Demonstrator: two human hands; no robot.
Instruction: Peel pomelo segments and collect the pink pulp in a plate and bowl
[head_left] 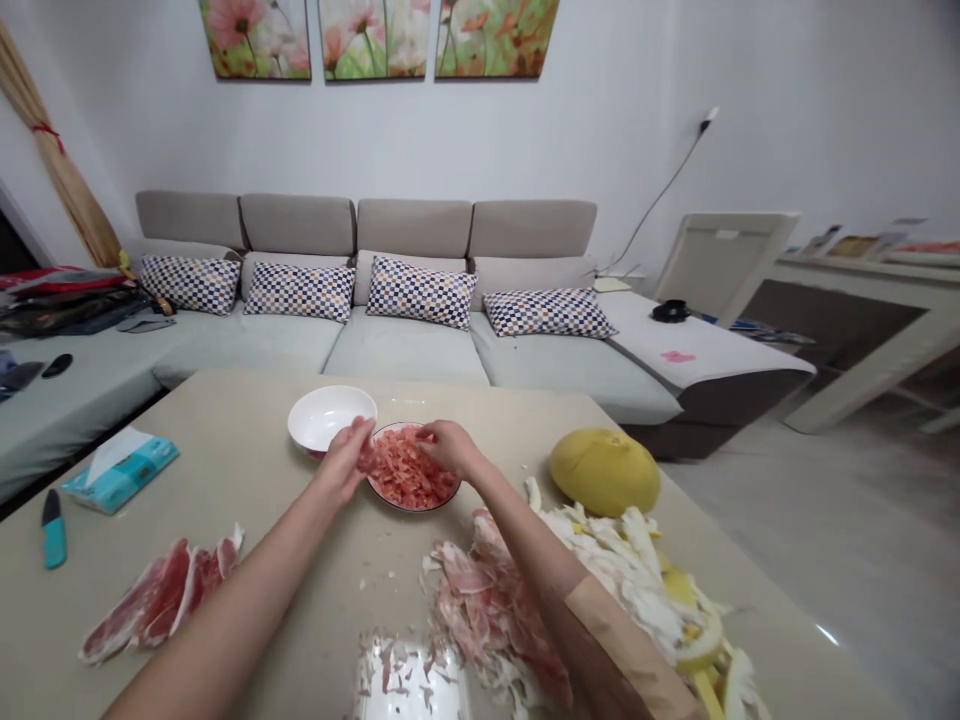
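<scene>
1. A grey sectional sofa [405, 350] with checked cushions stands well beyond the table, across the far side of the room.
2. The beige table [240, 425] fills the foreground, and everything below lies on it.
3. A heap of pale pomelo pith [622, 560] spreads at the right, beyond and beside the right forearm, with a whole yellow pomelo [604, 472] just past it.
4. Pink membrane scraps [487, 620] pile up under the right forearm; more strips [161, 600] lie left of the left forearm.
5. A round plate [414, 509] sits straight ahead, between the hands, and holds a mound of pink pomelo pulp [409, 470], longer from upper left to lower right. The right hand is nearer its middle.
6. A white bowl [326, 415] sits just beyond the left hand, beside the plate. Nothing stands between the hands and the pulp.
7. The left hand [345, 460] curls at the plate's near left edge, a clump of pulp against its fingers; whether it is pinched, I cannot tell. The right hand [450, 448] arches over the pulp, fingers bunched, its grip also unclear.
8. Far left lie a tissue packet [120, 470] and a teal-handled knife [54, 545].
</scene>
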